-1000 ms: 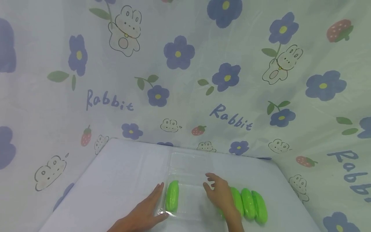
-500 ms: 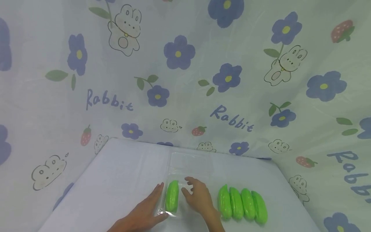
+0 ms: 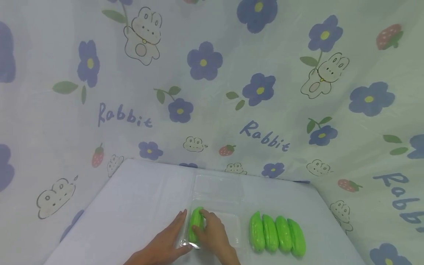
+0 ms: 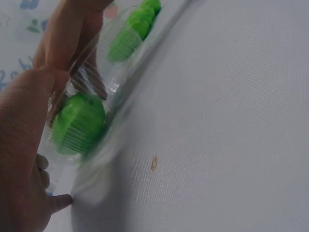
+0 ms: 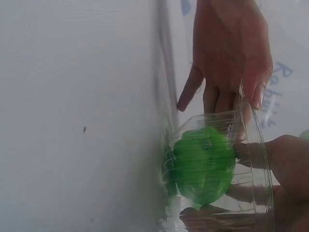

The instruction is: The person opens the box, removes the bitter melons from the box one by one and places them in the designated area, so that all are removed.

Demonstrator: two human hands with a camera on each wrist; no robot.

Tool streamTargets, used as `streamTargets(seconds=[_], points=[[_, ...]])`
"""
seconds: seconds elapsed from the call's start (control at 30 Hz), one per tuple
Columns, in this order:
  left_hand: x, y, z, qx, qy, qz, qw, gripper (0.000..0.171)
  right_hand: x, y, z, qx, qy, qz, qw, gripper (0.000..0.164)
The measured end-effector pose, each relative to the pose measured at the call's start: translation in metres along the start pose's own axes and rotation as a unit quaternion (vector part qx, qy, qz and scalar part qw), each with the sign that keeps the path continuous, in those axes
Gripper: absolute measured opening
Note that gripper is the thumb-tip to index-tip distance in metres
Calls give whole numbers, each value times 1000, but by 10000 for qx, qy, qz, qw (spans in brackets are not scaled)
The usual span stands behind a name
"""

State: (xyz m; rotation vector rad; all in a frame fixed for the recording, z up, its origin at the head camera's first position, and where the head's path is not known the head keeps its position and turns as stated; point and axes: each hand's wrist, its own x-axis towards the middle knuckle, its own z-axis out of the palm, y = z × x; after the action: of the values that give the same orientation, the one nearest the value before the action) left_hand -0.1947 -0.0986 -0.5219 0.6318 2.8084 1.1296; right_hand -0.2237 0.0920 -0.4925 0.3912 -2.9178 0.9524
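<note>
A plump, bright green cucumber-like piece lies lengthwise along the left side of a clear plastic clamshell box, whose lid is folded back flat. My right hand reaches into the box and holds this piece, thumb on its near part and fingers at its far right side. My left hand stays outside, straight fingers along the box's left wall and thumb at the near left corner. In the right wrist view, the green piece shows through the ribbed wall, between right-hand fingers.
Several matching green pieces lie side by side on the white tabletop, right of the box. A curtain printed with rabbits and purple flowers hangs behind and around the table.
My right hand has moved left across the box from its right side and taken hold of the green piece inside. My left hand and the row of pieces have stayed put.
</note>
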Motion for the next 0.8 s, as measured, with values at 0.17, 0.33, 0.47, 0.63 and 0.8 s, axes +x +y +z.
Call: streamTargets(seconds=[0.17, 0.33, 0.47, 0.63, 0.8], points=[[-1, -1, 2, 66, 81, 12, 9999, 98, 1, 0, 4, -12, 9, -37, 10000, 59], [-1, -2, 2, 91, 74, 11, 9999, 99, 2, -1, 4, 66, 84, 37, 9999, 55], [0, -3, 2, 105, 63, -50, 9999, 98, 2, 0, 3, 33, 1, 22, 10000, 55], [-1, -1, 2, 55, 52, -90, 9999, 98, 2, 0, 4, 45, -110, -56, 9999, 57], [-1, 1, 2, 38, 16, -119, 9999, 98, 2, -1, 4, 144, -88, -10, 9999, 56]])
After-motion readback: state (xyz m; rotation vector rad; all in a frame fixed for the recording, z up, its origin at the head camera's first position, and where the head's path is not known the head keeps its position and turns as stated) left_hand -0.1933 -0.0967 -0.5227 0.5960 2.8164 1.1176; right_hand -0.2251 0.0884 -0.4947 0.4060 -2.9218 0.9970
